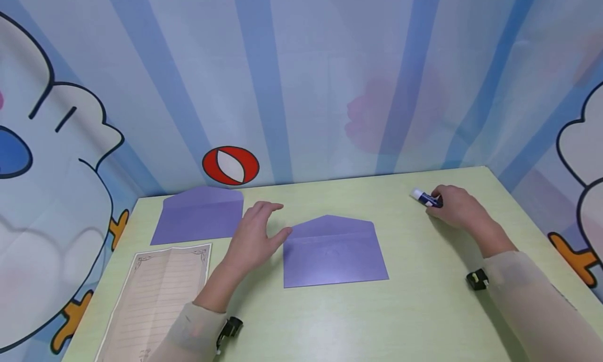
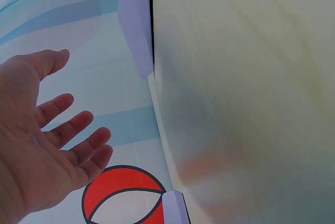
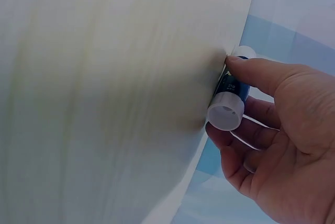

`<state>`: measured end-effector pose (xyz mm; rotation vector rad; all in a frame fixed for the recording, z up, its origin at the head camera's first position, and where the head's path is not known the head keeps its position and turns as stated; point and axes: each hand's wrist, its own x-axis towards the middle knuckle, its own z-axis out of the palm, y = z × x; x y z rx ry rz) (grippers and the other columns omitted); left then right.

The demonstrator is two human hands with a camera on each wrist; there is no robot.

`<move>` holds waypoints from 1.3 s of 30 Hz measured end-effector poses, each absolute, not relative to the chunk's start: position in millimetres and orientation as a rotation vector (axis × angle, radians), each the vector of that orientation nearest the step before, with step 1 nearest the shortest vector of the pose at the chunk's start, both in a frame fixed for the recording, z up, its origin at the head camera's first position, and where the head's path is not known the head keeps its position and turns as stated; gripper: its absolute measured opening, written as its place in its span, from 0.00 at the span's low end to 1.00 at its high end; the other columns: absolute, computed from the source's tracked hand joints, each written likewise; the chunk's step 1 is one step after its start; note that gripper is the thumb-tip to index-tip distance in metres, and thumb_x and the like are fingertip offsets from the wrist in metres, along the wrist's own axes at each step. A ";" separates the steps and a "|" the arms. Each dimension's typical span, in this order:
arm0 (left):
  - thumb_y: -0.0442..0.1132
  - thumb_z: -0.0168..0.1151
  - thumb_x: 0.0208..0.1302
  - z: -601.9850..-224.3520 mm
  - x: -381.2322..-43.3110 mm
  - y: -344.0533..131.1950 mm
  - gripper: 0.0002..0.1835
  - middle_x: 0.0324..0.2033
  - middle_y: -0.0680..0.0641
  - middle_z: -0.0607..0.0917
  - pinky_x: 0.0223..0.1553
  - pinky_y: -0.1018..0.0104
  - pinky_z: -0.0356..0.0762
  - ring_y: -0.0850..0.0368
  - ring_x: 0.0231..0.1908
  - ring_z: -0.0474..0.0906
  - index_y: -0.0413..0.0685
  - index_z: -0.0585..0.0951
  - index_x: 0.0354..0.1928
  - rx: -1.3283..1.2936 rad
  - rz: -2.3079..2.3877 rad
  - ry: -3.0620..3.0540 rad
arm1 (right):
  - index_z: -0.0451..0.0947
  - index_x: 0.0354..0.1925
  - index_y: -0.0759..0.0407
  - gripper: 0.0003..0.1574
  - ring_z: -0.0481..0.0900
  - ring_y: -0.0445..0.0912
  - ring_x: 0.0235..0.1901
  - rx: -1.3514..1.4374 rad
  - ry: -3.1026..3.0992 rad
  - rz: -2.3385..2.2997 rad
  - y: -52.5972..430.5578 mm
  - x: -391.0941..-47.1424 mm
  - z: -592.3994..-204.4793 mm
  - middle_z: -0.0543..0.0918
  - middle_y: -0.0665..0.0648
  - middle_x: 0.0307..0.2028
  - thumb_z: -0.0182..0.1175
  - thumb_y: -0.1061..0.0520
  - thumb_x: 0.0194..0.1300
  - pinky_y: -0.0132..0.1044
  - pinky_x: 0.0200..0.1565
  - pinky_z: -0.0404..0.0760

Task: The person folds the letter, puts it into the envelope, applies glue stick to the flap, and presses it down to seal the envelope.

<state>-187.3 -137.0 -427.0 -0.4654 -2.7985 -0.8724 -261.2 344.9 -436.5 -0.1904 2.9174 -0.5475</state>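
At the back right of the table, my right hand (image 1: 454, 206) pinches a glue stick (image 1: 426, 198), dark blue with white ends, between thumb and fingers. In the right wrist view the glue stick (image 3: 232, 88) lies close against the tabletop, its hollow white end towards the camera. My left hand (image 1: 256, 234) hovers with spread, relaxed fingers and holds nothing. Its thumb tip overlaps the upper left corner of a purple envelope (image 1: 334, 257), flap up, in the middle of the table. The left wrist view shows the same hand (image 2: 47, 140) palm inward, fingers slightly bent.
A second purple envelope (image 1: 198, 221), its flap also up, lies at the back left. In front of it is a creased sheet of lined letter paper (image 1: 162, 289) with an ornate border, partly behind the left forearm. A printed blue-striped backdrop (image 1: 320, 90) rises behind the table (image 1: 414, 309).
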 end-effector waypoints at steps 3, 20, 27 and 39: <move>0.49 0.73 0.69 -426.6 -187.0 -136.1 0.29 0.63 0.45 0.80 0.67 0.45 0.73 0.44 0.67 0.73 0.47 0.79 0.68 -0.464 -0.872 -2.803 | 0.67 0.69 0.77 0.39 0.77 0.69 0.52 -0.195 2.965 -0.499 344.2 -258.5 -435.0 0.76 0.79 0.58 0.65 0.51 0.73 0.67 0.52 0.76; 0.46 0.73 0.70 -425.3 -204.6 -126.0 0.31 0.64 0.43 0.80 0.63 0.48 0.79 0.46 0.63 0.78 0.45 0.78 0.72 -0.468 -0.776 -3.029 | 0.75 0.65 0.72 0.31 0.80 0.63 0.57 -0.612 2.849 -0.754 247.2 -241.8 -405.9 0.81 0.70 0.59 0.68 0.54 0.74 0.58 0.58 0.80; 0.40 0.72 0.71 -427.9 -219.9 -115.4 0.24 0.55 0.43 0.85 0.61 0.51 0.80 0.47 0.56 0.82 0.42 0.82 0.66 -0.489 -0.713 -3.174 | 0.79 0.62 0.70 0.27 0.82 0.58 0.53 -0.719 2.761 -0.680 209.0 -244.8 -416.8 0.84 0.65 0.53 0.69 0.56 0.72 0.54 0.56 0.82; 0.33 0.69 0.72 -438.2 -232.6 -112.7 0.08 0.34 0.51 0.84 0.46 0.57 0.81 0.54 0.37 0.78 0.44 0.88 0.49 -0.526 -0.696 -3.215 | 0.83 0.52 0.63 0.12 0.82 0.49 0.42 -0.765 2.735 -0.590 193.0 -247.6 -427.8 0.85 0.56 0.43 0.66 0.66 0.72 0.46 0.47 0.84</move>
